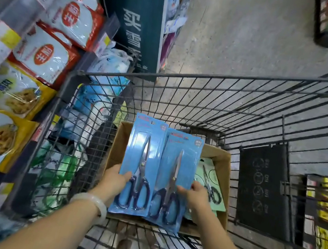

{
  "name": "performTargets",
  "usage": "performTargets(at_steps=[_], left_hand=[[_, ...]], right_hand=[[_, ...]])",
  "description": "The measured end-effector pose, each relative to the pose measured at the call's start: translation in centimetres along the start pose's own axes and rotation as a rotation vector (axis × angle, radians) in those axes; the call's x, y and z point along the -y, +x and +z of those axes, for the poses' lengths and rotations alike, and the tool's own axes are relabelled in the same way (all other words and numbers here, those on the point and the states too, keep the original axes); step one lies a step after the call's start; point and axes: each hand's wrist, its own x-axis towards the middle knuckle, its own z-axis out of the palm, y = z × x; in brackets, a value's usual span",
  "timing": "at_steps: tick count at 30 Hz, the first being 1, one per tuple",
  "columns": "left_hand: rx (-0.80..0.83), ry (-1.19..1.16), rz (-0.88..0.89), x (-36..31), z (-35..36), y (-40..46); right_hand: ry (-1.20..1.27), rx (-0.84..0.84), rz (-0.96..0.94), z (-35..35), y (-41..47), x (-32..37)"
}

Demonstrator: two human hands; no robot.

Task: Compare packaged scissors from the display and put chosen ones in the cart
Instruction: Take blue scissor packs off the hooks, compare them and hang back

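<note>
Blue card packs of black-handled scissors, left pack (139,168) pinched in my left hand (115,178), right pack (175,181) in my right hand (198,193), above the wire cart (188,80): comparing; next, lower the chosen ones inside.

We have one head view, looking steeply down and forward into the cart (220,86) close below, shelves (31,39) left, floor (251,34) far ahead.
</note>
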Motion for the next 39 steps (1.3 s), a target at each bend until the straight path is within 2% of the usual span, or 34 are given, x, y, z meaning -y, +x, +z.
performTargets(at_steps=[6, 10, 13, 17, 21, 25, 30, 34, 39], left_hand=[[-0.047, -0.101, 0.117, -2.7, -2.4, -2.9], [-0.117, -0.212, 0.222, -3.2, -4.8, -6.4], [-0.207, -0.298, 0.263, -1.8, -6.5, -9.9], [-0.297, -0.564, 0.29, 1.6, -8.5, -15.3], [-0.484, -0.756, 0.319, 6.9, -10.9, -20.2], [-0.64, -0.895, 0.306, 13.2, -12.5, -26.3], [-0.86, -1.035, 0.276, 25.8, -13.9, -33.5], [-1.066, -1.14, 0.231, 36.2, -13.4, -41.1], [-1.181, -1.206, 0.089, 49.8, -11.0, -50.8]], right_hand=[[0.001, 0.077, -0.21, -1.2, -1.8, 4.8], [-0.116, 0.178, -0.376, -0.6, -4.5, 9.2], [-0.183, 0.293, -0.452, 1.2, -7.3, 11.0], [-0.256, 0.488, -0.553, 4.5, -12.9, 11.8], [-0.356, 0.653, -0.629, 8.7, -18.2, 10.1], [-0.511, 0.838, -0.639, 13.3, -23.6, 5.3], [-0.707, 1.062, -0.652, 18.6, -31.5, -3.9], [-0.787, 1.17, -0.685, 21.0, -38.7, -14.0], [-0.91, 1.308, -0.701, 21.5, -47.3, -28.9]])
